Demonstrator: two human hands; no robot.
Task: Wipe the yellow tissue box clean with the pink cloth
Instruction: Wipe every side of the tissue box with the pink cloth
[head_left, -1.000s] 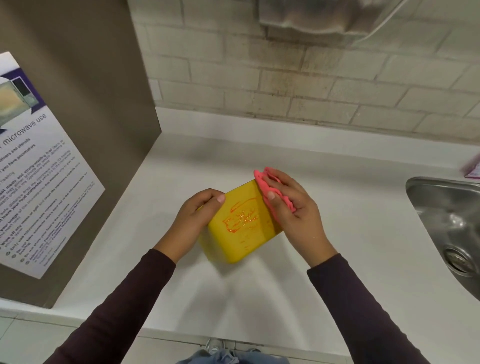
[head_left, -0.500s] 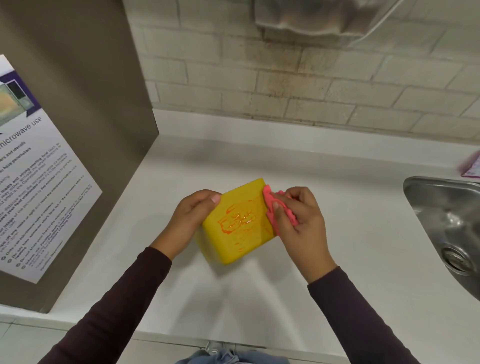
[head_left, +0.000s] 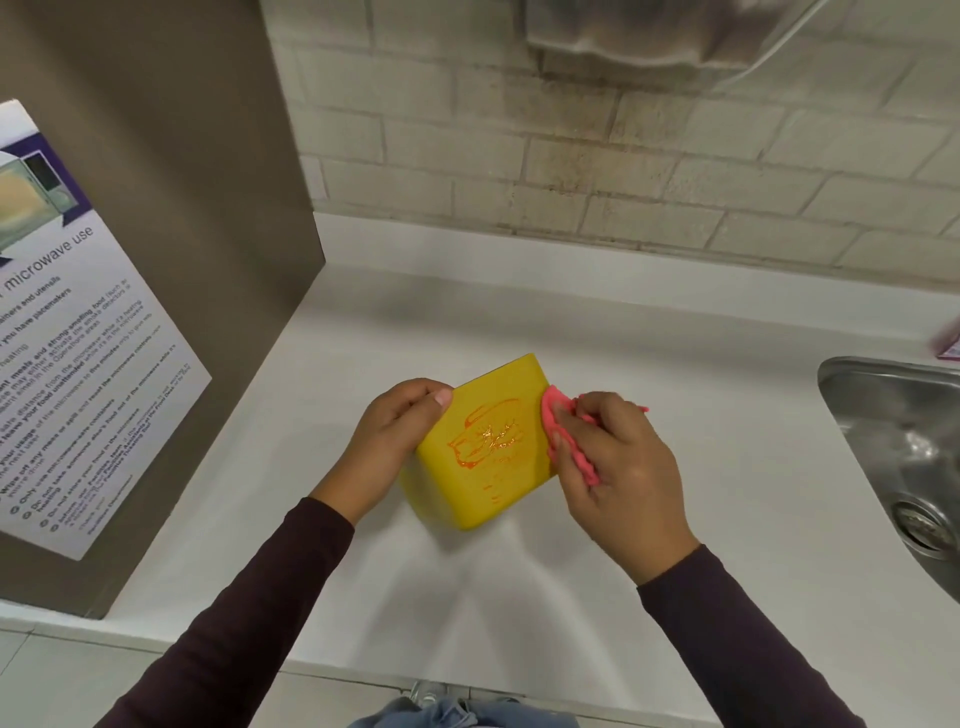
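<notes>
Yellow tissue box (head_left: 488, 447) sits tilted over the middle of the white countertop (head_left: 701, 415), one broad face turned up toward the camera. That face is a glossy mustard yellow with rounded corners and edges, and an orange line drawing is printed across it, with a shiny glint near its centre; what the drawing depicts is hard to make out. The near lower corner of the box points toward the person, and a soft shadow lies under it on the counter.

The left hand (head_left: 389, 441) grips the box's left side, fingers curled together around the edge and the thumb laid on the top face at its upper left corner. The right hand (head_left: 618, 467) holds the pink cloth (head_left: 566, 441) bunched between thumb and closed fingers, pressing it against the box's right edge; the cloth runs as a crumpled strip along that edge, and a bit shows past the knuckles. Both forearms wear dark sleeves.

A steel sink (head_left: 904, 457) lies well to the right, and a microwave-use poster (head_left: 78, 364) hangs on the brown panel at left.
</notes>
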